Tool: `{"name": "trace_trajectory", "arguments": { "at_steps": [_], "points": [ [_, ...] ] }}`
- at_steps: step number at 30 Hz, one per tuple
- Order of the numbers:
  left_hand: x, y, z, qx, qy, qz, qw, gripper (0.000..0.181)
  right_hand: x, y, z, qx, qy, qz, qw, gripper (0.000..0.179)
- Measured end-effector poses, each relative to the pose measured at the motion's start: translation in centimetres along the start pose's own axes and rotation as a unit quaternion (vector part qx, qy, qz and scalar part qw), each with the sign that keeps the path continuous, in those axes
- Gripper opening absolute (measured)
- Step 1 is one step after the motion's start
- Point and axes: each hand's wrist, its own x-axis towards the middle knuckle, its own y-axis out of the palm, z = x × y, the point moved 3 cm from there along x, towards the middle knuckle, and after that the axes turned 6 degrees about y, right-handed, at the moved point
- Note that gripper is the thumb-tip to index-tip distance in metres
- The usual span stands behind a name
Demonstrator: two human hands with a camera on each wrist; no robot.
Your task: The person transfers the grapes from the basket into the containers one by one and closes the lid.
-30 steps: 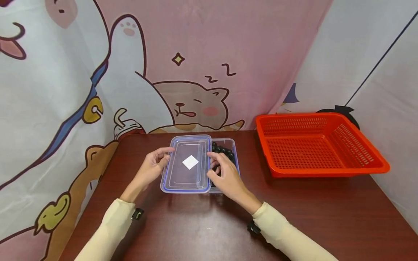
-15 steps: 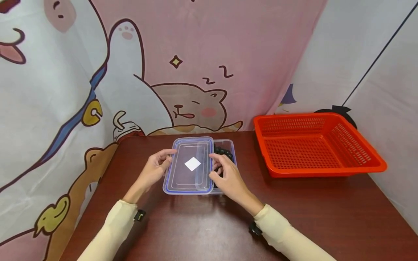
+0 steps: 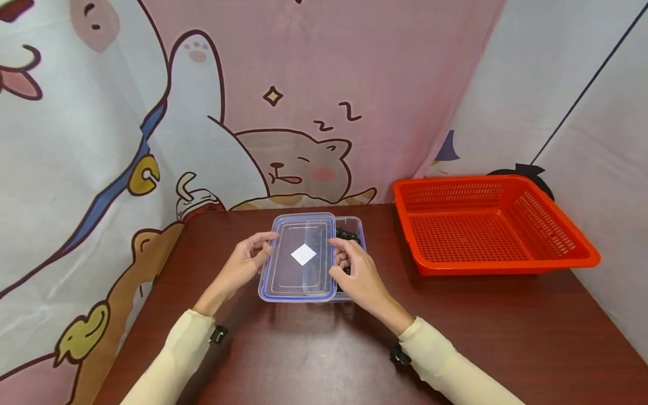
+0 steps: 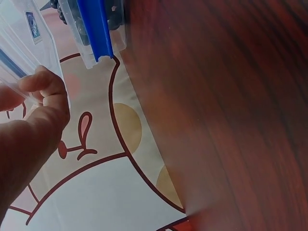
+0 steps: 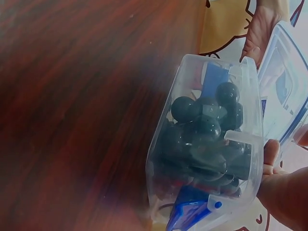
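Note:
Both hands hold a clear plastic lid (image 3: pixel 291 278) with a blue seal and a white diamond-shaped label. My left hand (image 3: pixel 243 263) pinches its left edge, thumb and fingers on the rim. On the opposite edge, my right hand (image 3: pixel 361 275) grips with thumb and index finger. Under the lid's right part stands a clear food container (image 5: pixel 161 187), lid and container apart and offset sideways. Dark glossy balls (image 5: pixel 207 127) lie in the container, partly hidden by the lid and right hand in the head view. A blue latch (image 5: pixel 190 211) hangs on the container's side.
A red perforated plastic basket (image 3: pixel 455 239) stands at the back right of the dark wood table (image 3: pixel 304 360). Behind the table hangs a cartoon-printed cloth (image 3: pixel 324 67), close to the table's back edge.
Both hands have carried the lid a little to the right, so it covers more of the container and fewer balls show. The head view has shifted slightly; the basket stays put.

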Motion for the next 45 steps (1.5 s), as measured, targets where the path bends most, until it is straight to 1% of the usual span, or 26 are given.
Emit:
{"name": "trace_trajectory", "arguments": {
  "at_steps": [5, 12, 19, 23, 30, 34, 39, 45],
  "points": [
    [0.0, 0.3, -0.3, -0.008, 0.0, 0.013, 0.9999, 0.039, 0.0, -0.3, -0.1, 0.007, -0.001, -0.004, 1.0, 0.053],
    [-0.1, 0.9, -0.4, -0.025, 0.002, 0.027, 0.9993, 0.044, -0.3, -0.8, -0.4, 0.022, 0.013, -0.012, 0.9996, 0.053],
    [0.0, 1.2, -0.2, -0.028, 0.004, 0.031, 0.9991, 0.045, -0.3, -1.0, -0.8, 0.029, 0.024, -0.014, 0.9992, 0.052],
    [0.1, 1.4, -0.2, -0.028, 0.002, 0.039, 0.9988, 0.047, -0.4, -1.2, -0.8, 0.028, 0.027, -0.02, 0.999, 0.052],
    [0.3, 1.7, -0.2, -0.037, 0.011, 0.038, 0.9985, 0.047, -0.4, -1.4, -0.9, 0.025, 0.032, -0.021, 0.999, 0.051],
    [0.3, 1.9, -0.3, -0.047, 0.017, 0.037, 0.9981, 0.049, -0.3, -1.6, -1.1, 0.031, 0.029, -0.023, 0.9988, 0.051],
    [0.3, 2.1, -0.4, -0.047, 0.026, 0.032, 0.998, 0.05, -0.2, -1.9, -1.2, 0.038, 0.024, -0.023, 0.9987, 0.052],
    [0.4, 2.4, -0.3, -0.046, 0.025, 0.03, 0.9982, 0.048, -0.4, -2.1, -1.3, 0.032, 0.035, -0.016, 0.9988, 0.052]
  ]
}}
